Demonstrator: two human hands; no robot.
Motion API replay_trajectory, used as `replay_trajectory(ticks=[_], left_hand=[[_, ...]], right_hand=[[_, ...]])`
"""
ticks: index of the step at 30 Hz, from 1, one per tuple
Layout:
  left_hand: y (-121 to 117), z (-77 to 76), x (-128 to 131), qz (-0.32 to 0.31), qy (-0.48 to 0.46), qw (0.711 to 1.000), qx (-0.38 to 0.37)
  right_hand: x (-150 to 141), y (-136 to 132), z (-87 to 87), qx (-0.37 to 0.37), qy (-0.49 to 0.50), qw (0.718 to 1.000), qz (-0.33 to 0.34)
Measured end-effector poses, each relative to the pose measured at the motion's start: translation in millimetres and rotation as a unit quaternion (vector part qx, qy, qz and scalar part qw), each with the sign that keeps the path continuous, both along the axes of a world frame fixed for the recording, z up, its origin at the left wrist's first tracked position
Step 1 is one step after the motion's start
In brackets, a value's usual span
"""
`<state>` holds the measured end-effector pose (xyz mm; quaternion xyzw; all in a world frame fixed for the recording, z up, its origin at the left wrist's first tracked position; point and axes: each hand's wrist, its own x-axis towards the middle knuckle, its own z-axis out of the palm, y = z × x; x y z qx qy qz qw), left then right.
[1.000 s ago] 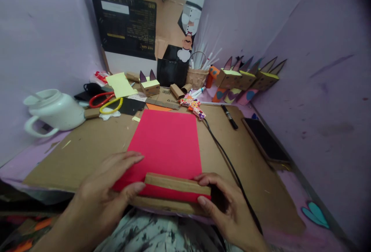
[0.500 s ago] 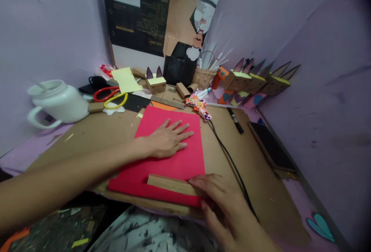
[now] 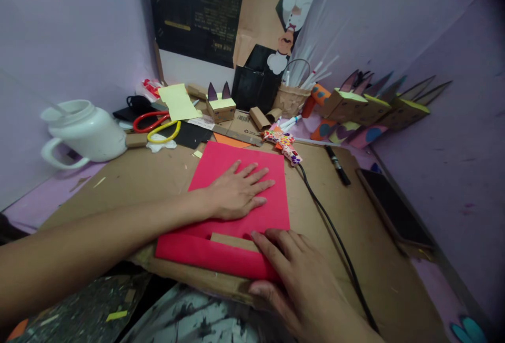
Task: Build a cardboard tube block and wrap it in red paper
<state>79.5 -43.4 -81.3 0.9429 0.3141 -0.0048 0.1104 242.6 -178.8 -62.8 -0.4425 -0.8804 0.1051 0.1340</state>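
Observation:
A sheet of red paper point(image 3: 213, 161) lies on the brown cardboard point(image 3: 118, 185). Along its near edge sits a cardboard strip or flattened tube point(image 3: 234, 241), with the paper's near edge folded up over its front. My left hand point(image 3: 239, 191) rests flat on the middle of the sheet, fingers spread. Over the right end of the strip is my right hand point(image 3: 290, 266), its fingers on top and thumb at the near side, gripping strip and folded paper together. That end of the strip is hidden under the hand.
Behind the sheet lie a patterned glue gun point(image 3: 282, 143) with a black cord, a metal ruler point(image 3: 239, 137) and scissors point(image 3: 163, 131). A white teapot point(image 3: 87, 132) stands at left. A black marker point(image 3: 337, 165) and a phone point(image 3: 394, 209) lie at right, below several cardboard animal figures point(image 3: 379, 109).
My left hand has moved from the near left edge onto the middle of the paper and flattened. The near paper edge now covers more of the strip. The view has shifted slightly left.

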Motion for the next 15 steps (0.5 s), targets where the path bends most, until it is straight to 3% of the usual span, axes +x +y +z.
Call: replay_trajectory(ticks=[15], left_hand=[[-0.1,-1.6,0.8,0.003,-0.007,1.0,-0.012]], right_hand=[[2.3,16.3,-8.3,-0.045,0.09,0.994,0.043]])
